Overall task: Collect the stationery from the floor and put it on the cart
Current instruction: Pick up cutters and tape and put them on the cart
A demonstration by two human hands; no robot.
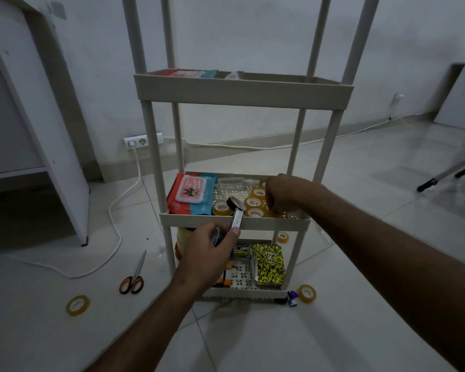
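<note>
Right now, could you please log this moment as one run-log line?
left hand: holds metal stapler | right hand: over tape rolls, middle shelf | floor: scissors, tape

Dim, cool, flat indoor light, soft sheen on floor tiles, wide-angle bowing at edges, slight softness throughout

White wall socket strip [142, 141] low on wall, behind cart's left posts. White cable [124, 194] plugged in, running down over floor in loops toward left edge of view. Second white cable [279, 146] along skirting, rising right to wall outlet [396, 99]. White cabinet panel [51, 135] standing at left, foot on floor. White board [458, 96] leaning against wall at far right. Tripod legs [451, 169] with black feet on floor at right edge.
</note>
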